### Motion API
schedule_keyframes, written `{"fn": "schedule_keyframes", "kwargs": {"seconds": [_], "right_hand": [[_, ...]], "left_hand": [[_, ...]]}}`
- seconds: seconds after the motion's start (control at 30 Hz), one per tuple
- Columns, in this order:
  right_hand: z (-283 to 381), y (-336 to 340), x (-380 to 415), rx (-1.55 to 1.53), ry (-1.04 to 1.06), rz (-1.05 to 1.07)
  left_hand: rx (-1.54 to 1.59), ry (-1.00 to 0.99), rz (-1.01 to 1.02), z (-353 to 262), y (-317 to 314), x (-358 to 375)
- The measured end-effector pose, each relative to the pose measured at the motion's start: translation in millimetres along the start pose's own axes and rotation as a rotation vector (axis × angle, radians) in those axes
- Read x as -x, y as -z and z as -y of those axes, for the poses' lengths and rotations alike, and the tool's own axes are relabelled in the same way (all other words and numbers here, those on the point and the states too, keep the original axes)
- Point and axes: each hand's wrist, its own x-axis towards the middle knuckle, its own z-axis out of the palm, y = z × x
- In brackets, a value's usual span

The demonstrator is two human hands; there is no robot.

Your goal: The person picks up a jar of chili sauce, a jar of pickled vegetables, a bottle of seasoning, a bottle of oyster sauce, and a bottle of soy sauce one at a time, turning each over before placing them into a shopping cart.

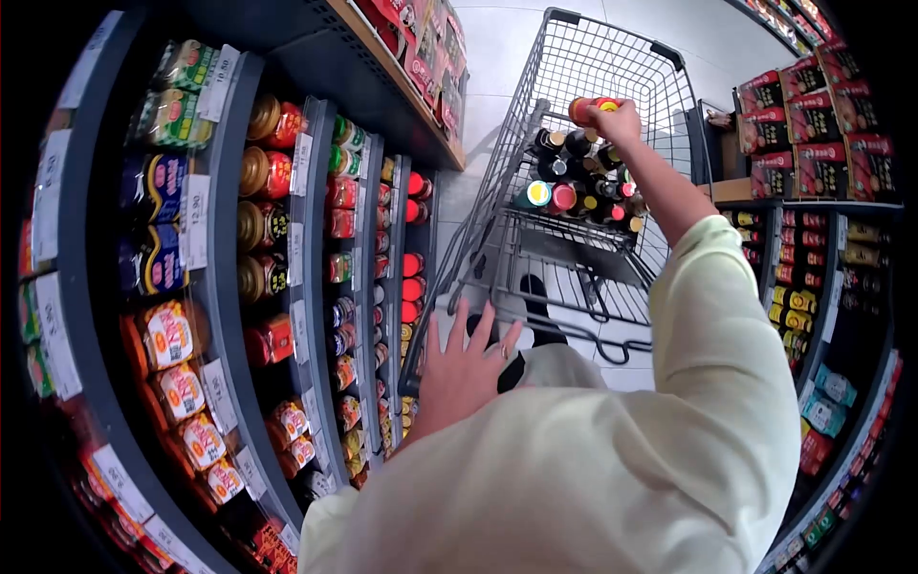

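Note:
My right hand (620, 122) reaches out over the shopping cart (535, 72), fingers closed round a red jar (580, 112) with some yellow on it. Below that hand, dark bottles and jars with caps of several colours stand close together in the cart, among them one with a teal-and-white cap (538, 193) and one with a pink-red cap (562, 198). Near my body, my left hand (464, 368) is spread open with nothing in it, fingertips by the cart's near end.
Shelves of jars (273, 225) with price tags (195, 220) run along my left. On the right stand more shelves, topped with dark red packages (818, 120). Red bags (430, 62) lie on a ledge at upper left. My feet (535, 297) are under the cart's near end, on pale floor tiles (492, 57).

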Motion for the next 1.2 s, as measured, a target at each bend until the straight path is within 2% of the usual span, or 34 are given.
{"fn": "schedule_keyframes", "kwargs": {"seconds": [0.07,0.13,0.23,0.33,0.4,0.47,0.53,0.6,0.77,0.83,1.1,1.2], "right_hand": [[-1.4,-24.4,-13.7,0.184,0.126,-0.072],[-14.2,-52.1,-40.2,0.211,0.166,-0.052],[-28.6,-92.4,-66.9,0.309,0.212,0.023],[-30.3,-127.6,-79.6,0.436,0.233,0.170],[-32.4,-141.9,-82.1,0.490,0.226,0.222],[-41.9,-148.9,-89.1,0.536,0.280,0.291],[-56.1,-160.0,-92.6,0.547,0.316,0.253],[-64.9,-162.8,-95.7,0.540,0.305,0.269],[-77.9,-165.7,-101.1,0.583,0.288,0.322],[-84.2,-170.0,-105.1,0.602,0.258,0.323],[-94.4,-182.1,-116.1,0.554,0.182,0.344],[-96.5,-184.9,-120.5,0.627,0.258,0.365]], "left_hand": [[-0.140,0.008,0.006,1.7,-6.5,-1.7],[-0.121,0.029,-0.009,0.2,-4.9,-3.7],[-0.054,0.066,0.062,-1.1,-5.2,-3.1],[-0.042,0.080,-0.023,-5.9,-13.7,-0.2],[-0.004,0.137,0.038,-12.7,-10.7,0.1],[-0.128,0.101,0.045,-10.0,-12.9,3.4],[-0.102,0.129,0.062,-10.0,-7.0,4.3],[-0.129,0.123,0.132,-10.1,-7.6,5.3],[-0.166,0.149,0.124,-11.9,-10.4,9.1],[-0.111,0.173,0.210,-13.4,-3.1,6.0],[-0.136,0.174,0.189,-14.3,-6.5,5.4],[-0.130,0.181,0.196,-15.1,-1.1,3.1]]}}
